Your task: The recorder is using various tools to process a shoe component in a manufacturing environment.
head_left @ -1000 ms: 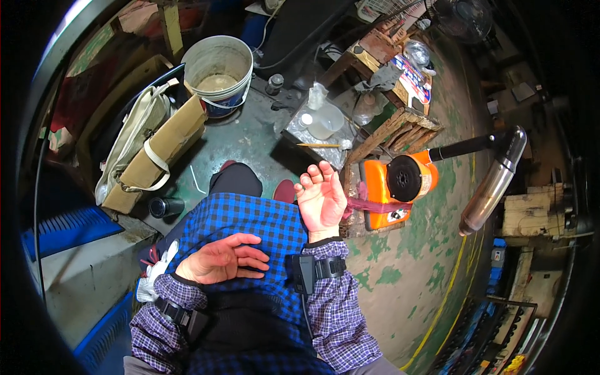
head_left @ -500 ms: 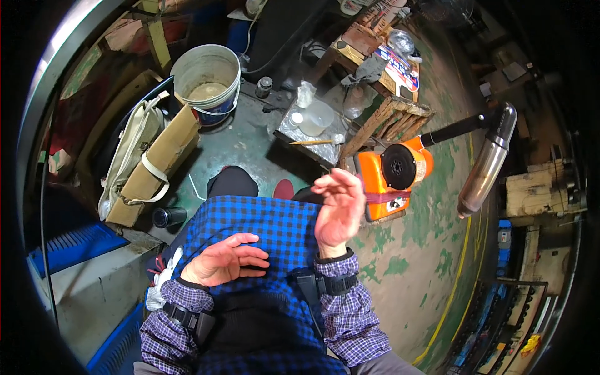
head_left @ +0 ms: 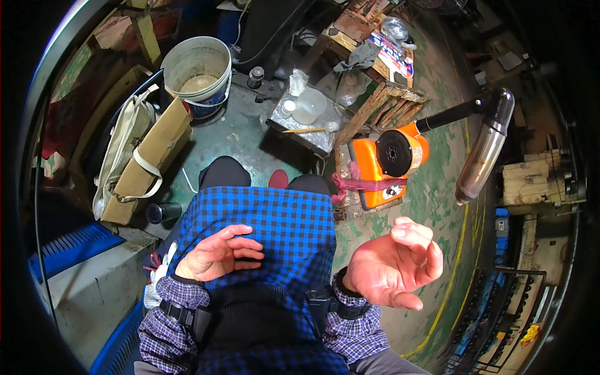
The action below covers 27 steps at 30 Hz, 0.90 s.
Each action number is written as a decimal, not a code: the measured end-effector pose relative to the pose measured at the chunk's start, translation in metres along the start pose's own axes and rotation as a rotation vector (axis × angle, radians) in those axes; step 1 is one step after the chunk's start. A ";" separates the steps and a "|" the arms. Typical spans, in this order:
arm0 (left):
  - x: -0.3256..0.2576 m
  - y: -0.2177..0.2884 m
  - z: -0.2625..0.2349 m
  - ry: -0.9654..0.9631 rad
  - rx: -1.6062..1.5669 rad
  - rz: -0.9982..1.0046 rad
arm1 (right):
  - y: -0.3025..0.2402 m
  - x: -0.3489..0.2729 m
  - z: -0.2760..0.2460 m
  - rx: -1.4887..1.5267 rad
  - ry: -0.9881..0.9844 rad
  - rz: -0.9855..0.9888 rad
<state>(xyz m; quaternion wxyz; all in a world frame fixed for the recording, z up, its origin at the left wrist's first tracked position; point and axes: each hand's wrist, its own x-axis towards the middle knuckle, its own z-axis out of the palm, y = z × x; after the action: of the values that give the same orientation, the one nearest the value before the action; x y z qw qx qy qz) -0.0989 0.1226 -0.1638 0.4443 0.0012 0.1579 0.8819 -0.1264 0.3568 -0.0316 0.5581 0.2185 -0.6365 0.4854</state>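
Note:
My left hand (head_left: 219, 255) hovers over the blue-and-black checked apron (head_left: 275, 219) on my lap, its fingers loosely spread and holding nothing. To the right of the lap, my right hand (head_left: 395, 265) is raised with the palm turned up. Its fingers curl a little but stay apart, and the palm is bare. Beyond it stands an orange hot-air blower (head_left: 374, 178) with a black round disc and a dark red cloth strip tied round it. A black pipe leads from the blower to a metal nozzle (head_left: 480, 162) that points down. The blower is nearest to my right hand, with a gap between.
A white bucket (head_left: 199, 69) stands at the far left, beside a cardboard piece (head_left: 150, 165) and a pale bag (head_left: 119, 150). Ahead, a low stand (head_left: 306, 139) bears a plastic tub and a pencil. A wooden crate (head_left: 394, 106) and a dark jar (head_left: 164, 212) are nearby.
My right hand has swung right and closer to me, off the lap, turning its palm up. The left hand has barely moved. The view has shifted slightly.

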 end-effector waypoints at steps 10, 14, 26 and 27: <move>0.002 -0.001 0.009 -0.083 0.115 0.003 | -0.010 0.000 -0.005 -0.071 0.175 0.017; 0.004 -0.002 0.045 -0.110 0.563 -0.191 | -0.014 0.002 -0.015 -0.103 0.115 -0.033; 0.029 -0.060 0.106 -0.141 1.066 -0.117 | -0.036 0.010 -0.023 -0.142 -0.061 -0.231; 0.029 -0.058 0.110 -0.160 1.161 -0.191 | -0.036 0.011 -0.025 -0.141 -0.063 -0.229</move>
<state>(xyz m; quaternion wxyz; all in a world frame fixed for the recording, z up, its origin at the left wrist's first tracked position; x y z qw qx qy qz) -0.0556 0.2081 -0.0797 0.4590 0.2962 0.5799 0.6044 -0.0873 0.3653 -0.0103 0.6036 0.2651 -0.6571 0.3656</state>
